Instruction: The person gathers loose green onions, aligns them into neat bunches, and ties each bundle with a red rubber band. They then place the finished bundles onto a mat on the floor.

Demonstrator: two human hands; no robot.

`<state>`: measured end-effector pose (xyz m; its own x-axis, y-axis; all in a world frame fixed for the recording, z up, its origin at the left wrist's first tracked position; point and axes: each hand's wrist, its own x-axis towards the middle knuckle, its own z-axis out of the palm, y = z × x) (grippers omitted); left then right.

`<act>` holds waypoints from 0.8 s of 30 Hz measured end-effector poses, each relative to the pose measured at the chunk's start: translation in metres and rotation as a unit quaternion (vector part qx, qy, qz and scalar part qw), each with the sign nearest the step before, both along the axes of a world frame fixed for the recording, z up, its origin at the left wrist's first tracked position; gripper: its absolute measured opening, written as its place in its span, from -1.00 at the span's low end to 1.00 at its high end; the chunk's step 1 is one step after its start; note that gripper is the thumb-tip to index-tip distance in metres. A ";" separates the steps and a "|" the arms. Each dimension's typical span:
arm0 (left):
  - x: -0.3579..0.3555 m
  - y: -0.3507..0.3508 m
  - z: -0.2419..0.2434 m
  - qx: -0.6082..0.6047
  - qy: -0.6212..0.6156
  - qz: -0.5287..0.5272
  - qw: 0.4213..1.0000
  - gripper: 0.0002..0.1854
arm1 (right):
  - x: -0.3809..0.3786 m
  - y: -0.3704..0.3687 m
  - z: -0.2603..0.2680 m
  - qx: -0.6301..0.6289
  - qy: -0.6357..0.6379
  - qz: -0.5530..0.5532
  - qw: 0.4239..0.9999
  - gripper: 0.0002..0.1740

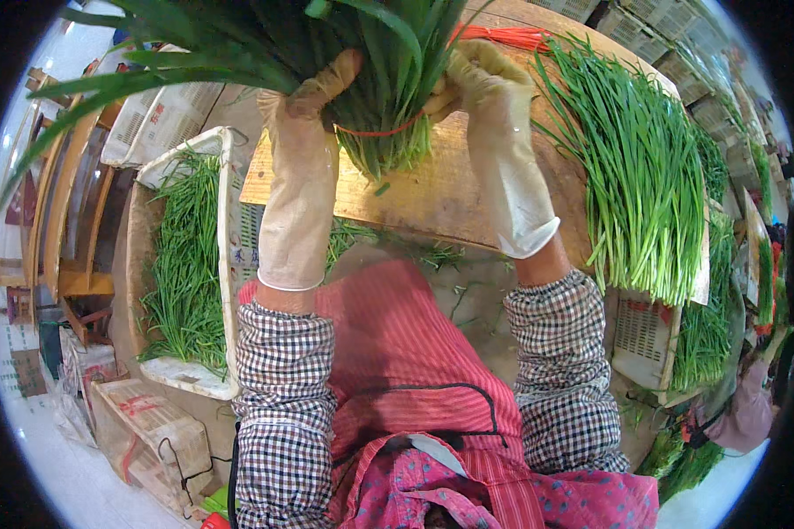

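Note:
Above the wooden board's near edge, a thick bundle of green garlic chives (pixel 394 79) stands with its cut ends down and its leaves spreading to the left. My left hand (pixel 308 99), in a pale rubber glove, grips the bundle's left side, thumb across the leaves. A red tie (pixel 384 131) runs round the front of the bundle, just above the cut ends. At the right end of this tie are the curled fingers of my gloved right hand (pixel 486 82), closed on it against the bundle. Leaves hide some of my fingertips and the back of the tie.
Loose garlic chives (pixel 642 178) cover the right side of the wooden board (pixel 450 198). Red ties (pixel 503 34) lie at its back. A white crate (pixel 228 198) of chives stands at left, another crate (pixel 642 337) at lower right. A person (pixel 744 410) is at far right.

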<state>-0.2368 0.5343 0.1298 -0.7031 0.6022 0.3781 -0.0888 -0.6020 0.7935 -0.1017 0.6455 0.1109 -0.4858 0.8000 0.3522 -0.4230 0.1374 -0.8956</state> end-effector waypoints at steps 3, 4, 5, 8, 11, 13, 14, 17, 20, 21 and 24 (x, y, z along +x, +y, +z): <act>0.005 -0.005 0.013 0.014 0.009 0.031 0.999 -0.64 | 0.008 -0.002 0.031 -0.037 0.020 0.014 0.999 -0.75; 0.008 -0.004 0.018 0.052 -0.088 0.012 0.995 -0.67 | 0.011 -0.007 0.040 -0.037 0.047 0.012 0.998 -0.75; 0.010 -0.002 0.022 0.066 -0.114 0.024 0.991 -0.68 | 0.014 -0.011 0.050 -0.007 0.100 0.028 0.995 -0.75; 0.018 0.003 0.025 0.154 -0.132 -0.019 0.979 -0.65 | 0.022 -0.017 0.073 -0.024 0.101 -0.022 0.994 -0.75; 0.022 0.002 0.019 0.184 -0.231 -0.083 0.952 -0.61 | 0.021 -0.008 0.079 0.041 0.056 -0.027 0.997 -0.74; 0.039 -0.014 0.002 0.069 -0.271 -0.065 0.958 -0.49 | 0.014 0.005 0.070 0.152 0.028 -0.015 0.988 -0.74; 0.053 -0.029 -0.008 -0.017 -0.324 -0.062 0.944 -0.47 | 0.011 0.010 0.060 0.166 -0.038 -0.026 0.985 -0.75; 0.087 -0.086 -0.030 -0.254 -0.363 -0.149 0.884 -0.48 | -0.008 0.012 0.021 0.105 -0.246 -0.002 0.964 -0.81; 0.098 -0.101 -0.033 -0.285 -0.221 -0.242 0.901 -0.46 | -0.005 0.014 0.006 0.015 -0.153 -0.067 0.986 -0.79; 0.097 -0.093 -0.032 -0.287 -0.169 -0.227 0.915 -0.45 | -0.002 0.013 0.006 0.002 -0.063 -0.027 0.998 -0.79; 0.082 -0.041 -0.024 -0.270 -0.124 -0.216 0.930 -0.43 | 0.004 0.004 0.017 0.096 -0.132 0.016 0.987 -0.82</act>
